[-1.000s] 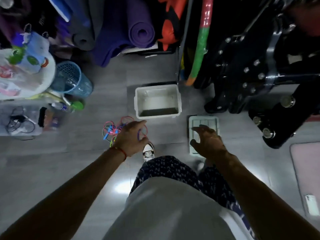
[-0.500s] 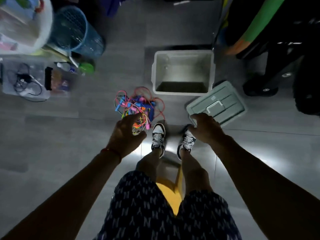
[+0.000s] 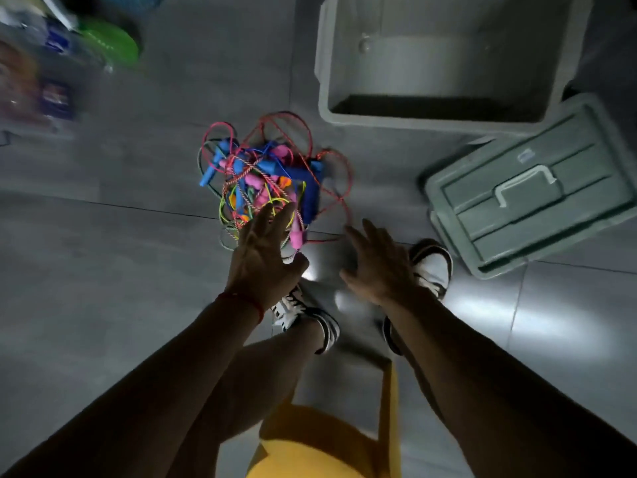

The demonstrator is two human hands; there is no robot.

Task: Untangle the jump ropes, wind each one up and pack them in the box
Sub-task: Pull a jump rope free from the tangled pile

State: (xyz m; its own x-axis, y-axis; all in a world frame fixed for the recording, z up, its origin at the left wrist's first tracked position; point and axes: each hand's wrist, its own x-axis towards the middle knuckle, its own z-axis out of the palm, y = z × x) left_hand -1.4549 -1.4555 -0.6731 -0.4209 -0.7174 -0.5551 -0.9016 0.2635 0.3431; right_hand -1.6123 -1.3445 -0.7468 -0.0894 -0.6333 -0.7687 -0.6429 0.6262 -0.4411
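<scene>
- Ropes (image 3: 269, 181) lie tangled on the floor (image 3: 103, 270), box (image 3: 437, 119) at 1 o'clock.
- Left hand (image 3: 263, 260) spread-fingered over the tangle's near edge, grip empty.
- Right hand (image 3: 377, 267) splayed at 3 o'clock, holding nothing.

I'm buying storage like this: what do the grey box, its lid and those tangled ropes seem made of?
The box and lid look like moulded plastic, matte grey: rounded rims, ribbed panels. The jump ropes look mixed: some twisted, two-tone woven cord, others thin, smooth, probably plastic line. Their handles seem plastic or foam; too blurred to tell.

No legible text, label or number anywhere; blurred packaging at upper left unreadable
</scene>
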